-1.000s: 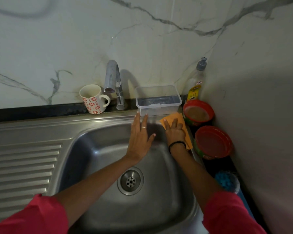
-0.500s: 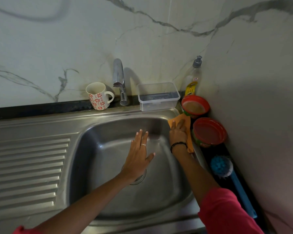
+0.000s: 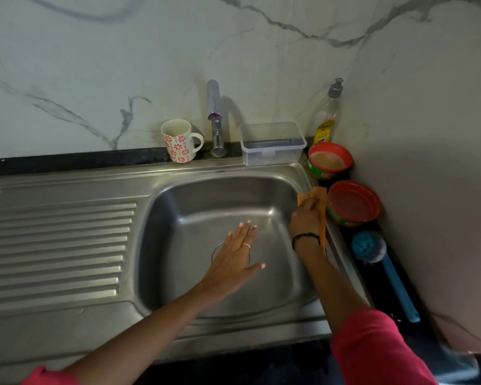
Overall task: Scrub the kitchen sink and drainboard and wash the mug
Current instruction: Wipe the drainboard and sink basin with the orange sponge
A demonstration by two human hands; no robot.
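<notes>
**Wiping the right-hand wall of the basin**

Head view: The right hand (image 3: 306, 216) presses a flat orange cleaning cloth (image 3: 318, 201) against the upper right wall and rim of the stainless steel sink basin (image 3: 178, 207). Its fingers are bent over the cloth and bear down on it; whether the thumb pinches an edge cannot be seen. The left hand (image 3: 235, 254) is spread flat, fingers straight and slightly apart, over the drain at the basin floor; whether the palm touches the steel is unclear.

To do this step well, I judge the cloth should stay spread under the whole palm and travel in overlapping strokes along the wall, working into the rounded corners where grime collects. The left hand can steady the body.

The basin looks dull grey with soft highlights and no visible suds. The ribbed steel drainboard (image 3: 56, 245) lies to its left. The white ceramic mug with red flower print (image 3: 179, 141) stands upright on the dark ledge behind, just left of the chrome tap (image 3: 215, 120), apparently not yet washed.
</notes>
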